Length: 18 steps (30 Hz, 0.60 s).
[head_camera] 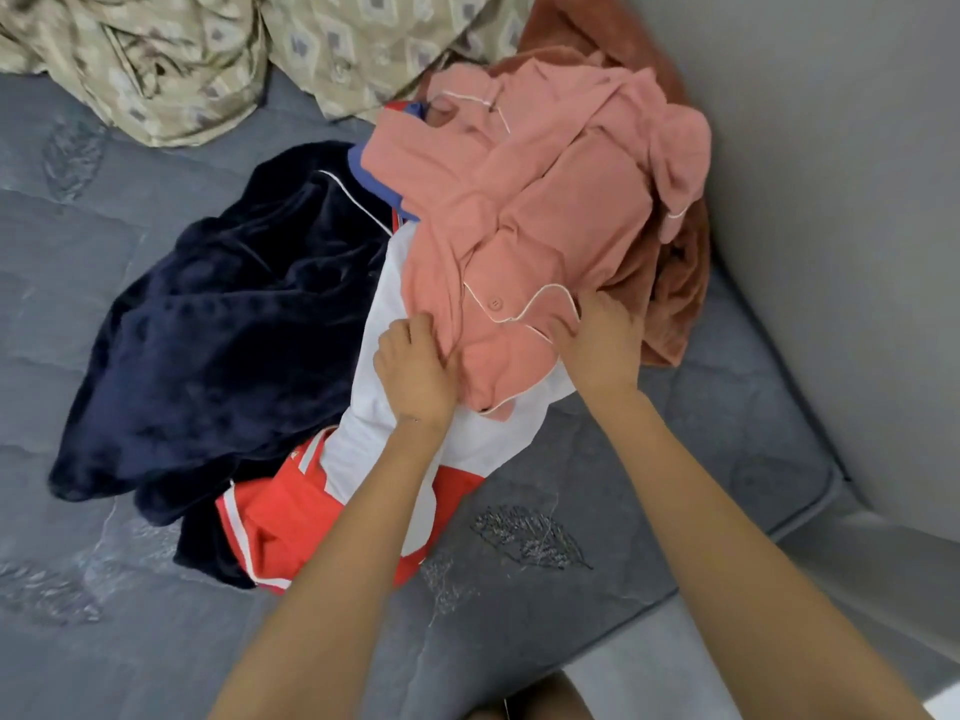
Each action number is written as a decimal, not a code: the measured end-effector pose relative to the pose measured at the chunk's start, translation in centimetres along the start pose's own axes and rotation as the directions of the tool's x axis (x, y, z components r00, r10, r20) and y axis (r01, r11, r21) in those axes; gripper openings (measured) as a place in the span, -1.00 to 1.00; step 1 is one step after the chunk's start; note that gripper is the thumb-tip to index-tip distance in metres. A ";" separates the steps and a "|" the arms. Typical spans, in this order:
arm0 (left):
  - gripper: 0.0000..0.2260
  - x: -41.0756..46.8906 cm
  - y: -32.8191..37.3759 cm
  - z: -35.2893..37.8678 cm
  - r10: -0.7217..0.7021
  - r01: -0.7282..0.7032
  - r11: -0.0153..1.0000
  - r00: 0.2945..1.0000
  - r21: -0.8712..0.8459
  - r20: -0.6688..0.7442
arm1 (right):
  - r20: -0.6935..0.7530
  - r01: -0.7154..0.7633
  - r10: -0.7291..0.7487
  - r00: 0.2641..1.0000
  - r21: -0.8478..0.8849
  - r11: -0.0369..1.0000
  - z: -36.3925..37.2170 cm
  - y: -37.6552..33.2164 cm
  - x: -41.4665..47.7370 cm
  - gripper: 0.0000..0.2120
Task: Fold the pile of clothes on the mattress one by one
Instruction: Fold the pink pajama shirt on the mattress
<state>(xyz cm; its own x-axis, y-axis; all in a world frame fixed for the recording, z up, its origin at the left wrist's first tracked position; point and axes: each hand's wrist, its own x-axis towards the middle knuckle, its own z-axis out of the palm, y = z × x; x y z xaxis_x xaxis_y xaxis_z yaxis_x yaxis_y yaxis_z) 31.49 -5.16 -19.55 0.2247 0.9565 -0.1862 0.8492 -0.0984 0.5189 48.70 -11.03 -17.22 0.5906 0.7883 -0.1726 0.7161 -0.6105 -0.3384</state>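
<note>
Grey quilted mattress [691,459], stitched with leaf motifs, meets a plain wall [831,200] on the right. A pink pyjama shirt [519,200] with white piping tops the clothes pile. The left hand [415,368] bunches its near edge in curled fingers and the right hand [602,340] grips the piped hem. Under it lies a white-and-red jersey [483,441], with a navy velvet garment [234,330] to the left, a rust fleece [675,314] by the wall and a beige patterned sheet [182,54] crumpled beyond.

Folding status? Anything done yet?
Done: nothing folded in view. In hand: left hand and right hand grip the pink shirt atop the pile. Left: that shirt, navy garment, white-and-red garment, rust fleece, all crumpled on the mattress.
</note>
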 end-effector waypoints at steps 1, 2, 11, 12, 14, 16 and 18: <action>-0.73 0.0 -0.3 -0.4 0.026 -0.026 0.999 1.000 -0.023 -0.001 | -0.023 0.016 -0.013 1.000 0.103 0.995 -0.4 -0.1 -0.2 -0.74; -0.77 0.0 -0.6 -0.7 0.056 -0.055 0.997 0.998 -0.051 0.003 | -0.053 0.034 -0.024 0.998 0.193 0.981 -0.8 -0.3 -0.6 -0.73; -0.82 -4.9 4.2 -11.0 0.020 -0.074 0.884 0.992 -0.461 -0.121 | -0.096 -0.009 0.066 0.993 0.506 0.862 -10.5 -6.3 -3.8 -0.71; -0.80 -5.4 4.9 -12.6 0.002 -0.073 0.874 0.989 -0.481 -0.147 | -0.082 -0.015 0.069 0.994 0.530 0.848 -12.0 -7.6 -4.3 -0.70; -0.78 -6.3 6.4 -15.9 -0.037 -0.066 0.857 0.982 -0.510 -0.187 | -0.077 -0.004 0.054 0.996 0.534 0.845 -15.0 -10.2 -5.2 -0.75; -0.76 -7.2 7.3 -19.7 -0.066 -0.071 0.855 0.967 -0.513 -0.245 | -0.095 0.045 0.006 0.995 0.524 0.851 -17.9 -13.1 -6.3 -0.75; -0.74 -8.3 7.6 -23.7 -0.080 -0.092 0.865 0.945 -0.493 -0.318 | -0.105 0.095 -0.044 0.994 0.554 0.827 -20.4 -15.8 -7.6 -0.77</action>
<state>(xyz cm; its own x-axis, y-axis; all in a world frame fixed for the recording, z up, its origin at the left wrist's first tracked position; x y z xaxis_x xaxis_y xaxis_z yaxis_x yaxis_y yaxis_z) 24.76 -7.35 5.69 -0.0077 0.9988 0.0476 0.4782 -0.0382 0.8774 40.50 -8.88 8.31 0.5941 0.8022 -0.0596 0.4422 -0.3875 -0.8089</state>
